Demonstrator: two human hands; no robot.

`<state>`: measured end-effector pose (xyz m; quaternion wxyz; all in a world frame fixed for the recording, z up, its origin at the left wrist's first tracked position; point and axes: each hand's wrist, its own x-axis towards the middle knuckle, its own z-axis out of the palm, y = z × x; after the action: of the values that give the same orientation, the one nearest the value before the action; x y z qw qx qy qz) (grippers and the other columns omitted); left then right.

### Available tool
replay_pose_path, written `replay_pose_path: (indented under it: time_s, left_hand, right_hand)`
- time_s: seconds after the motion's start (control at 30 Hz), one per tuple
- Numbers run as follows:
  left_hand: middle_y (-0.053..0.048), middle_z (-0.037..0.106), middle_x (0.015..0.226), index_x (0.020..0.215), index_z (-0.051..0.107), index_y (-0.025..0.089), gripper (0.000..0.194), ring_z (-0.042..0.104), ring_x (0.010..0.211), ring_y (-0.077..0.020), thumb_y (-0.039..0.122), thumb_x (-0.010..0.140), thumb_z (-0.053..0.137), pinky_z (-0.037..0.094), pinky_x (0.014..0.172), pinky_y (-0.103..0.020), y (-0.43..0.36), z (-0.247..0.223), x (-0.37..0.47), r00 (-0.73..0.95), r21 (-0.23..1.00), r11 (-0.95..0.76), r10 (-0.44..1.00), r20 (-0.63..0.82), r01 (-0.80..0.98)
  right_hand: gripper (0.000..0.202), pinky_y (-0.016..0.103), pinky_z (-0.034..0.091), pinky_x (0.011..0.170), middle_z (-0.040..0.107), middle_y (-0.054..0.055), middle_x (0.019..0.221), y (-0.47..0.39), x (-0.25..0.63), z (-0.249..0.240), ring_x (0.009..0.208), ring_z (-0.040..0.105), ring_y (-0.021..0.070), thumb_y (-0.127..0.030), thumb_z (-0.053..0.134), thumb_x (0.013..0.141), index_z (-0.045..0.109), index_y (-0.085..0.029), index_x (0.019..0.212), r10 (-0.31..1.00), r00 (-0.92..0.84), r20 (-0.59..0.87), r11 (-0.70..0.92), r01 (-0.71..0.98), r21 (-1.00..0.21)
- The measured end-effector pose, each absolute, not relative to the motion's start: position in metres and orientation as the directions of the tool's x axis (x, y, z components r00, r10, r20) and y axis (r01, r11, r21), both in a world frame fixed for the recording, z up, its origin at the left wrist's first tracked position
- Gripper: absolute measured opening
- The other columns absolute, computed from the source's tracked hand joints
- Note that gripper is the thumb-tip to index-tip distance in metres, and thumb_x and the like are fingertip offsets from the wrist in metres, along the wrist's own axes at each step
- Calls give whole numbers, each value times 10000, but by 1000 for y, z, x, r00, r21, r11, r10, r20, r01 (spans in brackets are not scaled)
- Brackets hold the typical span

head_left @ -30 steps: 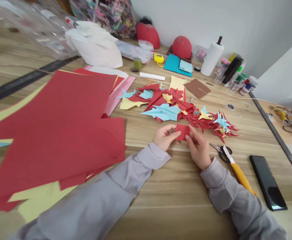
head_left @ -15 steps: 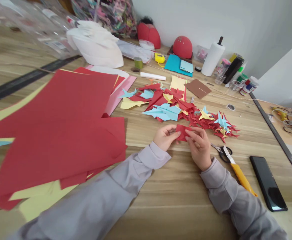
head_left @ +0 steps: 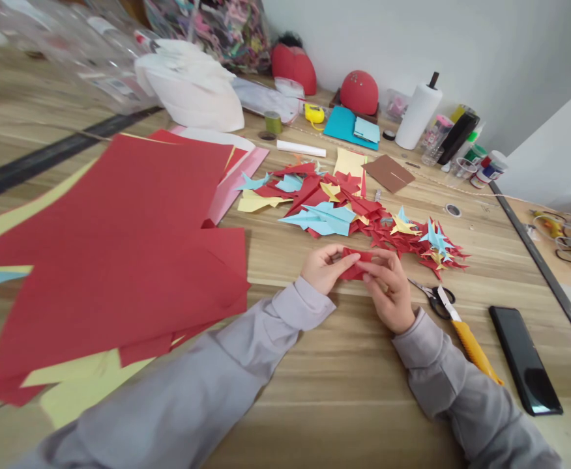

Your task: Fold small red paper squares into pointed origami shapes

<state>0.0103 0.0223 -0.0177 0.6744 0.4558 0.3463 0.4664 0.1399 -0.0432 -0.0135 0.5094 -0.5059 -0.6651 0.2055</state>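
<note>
Pinched between the thumbs and fingers of both hands, a small folded piece of red paper (head_left: 352, 271) sits near the centre of the frame; the left hand (head_left: 325, 268) grips its left part and the right hand (head_left: 388, 290) its right, a paired hold that probably keeps the creases aligned. Wood-grain tabletop (head_left: 334, 391) shows between the grey fabric sleeves (head_left: 207, 384), giving the forearms room to draw back. At lower right lie a black rectangular phone (head_left: 525, 358) and a yellow-handled utility knife (head_left: 476, 353), the black-handled metal scissors (head_left: 431, 296) just beside its blade, presumably kept within reach though narrowing that side. Large flat red paper sheets (head_left: 119, 260) fill the left, their right edge ending short of the left hand. Just beyond the fingertips, a heap of folded red, blue and yellow paper shapes (head_left: 364, 207) spans the middle, bounding forward movement. Farther, at upper right, stands a white paper roll (head_left: 418, 117).
</note>
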Motion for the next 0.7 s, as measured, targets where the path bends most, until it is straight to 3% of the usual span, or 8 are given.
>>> replay_pose_path:
  time_s: [0.1,0.23,0.53,0.7]
  left_hand:
    - [0,633,637,694,652,135,266,557,594,-106,356,571,734,471,596,-233,23,-17,9,317,957,101,948,-10,-272]
    - [-28,659,693,737,681,133,253,576,640,-130,344,600,713,475,636,-254,23,-17,8,351,976,80,936,-4,-203]
    - [-40,658,747,800,709,144,240,599,731,-157,312,630,687,479,687,-259,24,-12,5,391,987,33,920,32,-159]
    - [-42,670,733,842,694,126,334,601,699,-154,317,571,735,492,689,-287,24,-15,8,364,963,156,929,-66,-222]
  right_hand:
    - [372,291,503,649,559,65,1024,-41,139,-15,787,572,147,-300,545,814,488,-258,1179,945,135,299,259,252,-932]
    - [312,261,489,563,597,-12,669,-35,139,-16,565,567,115,-365,595,771,541,-195,1028,988,122,98,89,77,-993]
    - [255,249,498,527,643,-7,605,-33,141,-14,514,591,117,-384,685,674,586,-163,755,997,75,-19,-24,73,-997]
    - [262,249,484,482,623,-20,513,-34,139,-12,454,576,121,-384,695,664,542,-173,678,985,173,-8,-19,61,-998]
